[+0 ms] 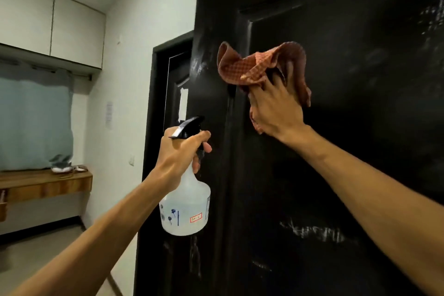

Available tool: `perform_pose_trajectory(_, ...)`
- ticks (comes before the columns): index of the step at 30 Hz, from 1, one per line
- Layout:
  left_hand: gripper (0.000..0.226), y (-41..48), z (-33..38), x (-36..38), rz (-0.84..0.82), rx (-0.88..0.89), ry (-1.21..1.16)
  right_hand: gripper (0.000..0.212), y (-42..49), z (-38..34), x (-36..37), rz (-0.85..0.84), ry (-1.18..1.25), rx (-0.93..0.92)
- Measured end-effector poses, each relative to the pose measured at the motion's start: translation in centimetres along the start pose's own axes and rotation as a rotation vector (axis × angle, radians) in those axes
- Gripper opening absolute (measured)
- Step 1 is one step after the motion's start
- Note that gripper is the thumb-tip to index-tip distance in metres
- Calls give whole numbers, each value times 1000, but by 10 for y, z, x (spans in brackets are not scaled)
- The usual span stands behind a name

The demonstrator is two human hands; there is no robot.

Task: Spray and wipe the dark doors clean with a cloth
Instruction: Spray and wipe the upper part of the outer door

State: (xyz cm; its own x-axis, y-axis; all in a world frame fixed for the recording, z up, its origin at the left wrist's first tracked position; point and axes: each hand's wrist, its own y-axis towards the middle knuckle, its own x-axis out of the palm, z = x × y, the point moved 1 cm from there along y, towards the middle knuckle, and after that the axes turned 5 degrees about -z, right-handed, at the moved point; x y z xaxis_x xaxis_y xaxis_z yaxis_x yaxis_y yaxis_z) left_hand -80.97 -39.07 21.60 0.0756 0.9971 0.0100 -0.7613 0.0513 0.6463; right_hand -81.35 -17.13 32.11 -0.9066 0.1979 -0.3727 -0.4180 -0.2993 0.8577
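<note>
Bottle axis: The translucent white plastic spray bottle with a black trigger head stands nearly upright, its long axis running 12 to 6 o'clock with the base down. The nozzle points toward about 2 o'clock, at the glossy black panelled door.
Left grip: My left grip is wrapped round the bottle's neck, with a finger at the trigger.
Cloth: The orange-red checked cloth is bunched, with flaps rising toward 11 and 1 o'clock. It sits at the upper left corner of the door's raised panel.
Right grip: My right grip clutches the cloth from below, against the door face.
Door surface: White streaky smears show at 5 o'clock from the cloth, and fainter ones at 2 o'clock.
Edges and room: The door's vertical edge runs between bottle and cloth. The panel spreads wide toward 3 o'clock. A second dark door stands at 9 o'clock, beside a white wall.
</note>
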Motion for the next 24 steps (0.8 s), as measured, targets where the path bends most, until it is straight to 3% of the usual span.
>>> perform_pose_trajectory(5, 16, 12, -21, -35, 36, 7, 11, 59, -52, -60, 52, -220, 36, -343)
perform_pose_trajectory(9, 13, 21, -40, -50, 40, 9, 22, 53, 32, -51, 50, -113, 3, -196)
perform_pose_trajectory(11, 13, 21, -50, -55, 55, -8, 27, 59, 27, -72, 74, -71, -73, -205)
perform_pose_trajectory(15, 15, 17, -66, -56, 45, -34, 6, 58, -62, -109, 128, -385, 19, -474)
perform_pose_trajectory(18, 15, 18, -81, -53, 37, -58, 19, 49, -28, -93, 126, -350, 71, -326)
perform_pose_trajectory(21, 14, 21, -93, -46, 38, -76, 27, 73, -31, -89, 142, -254, -27, -270)
perform_pose_trajectory(24, 18, 18, -97, -36, 9, -66, 21, 72, -106, -100, 169, -559, 59, -423)
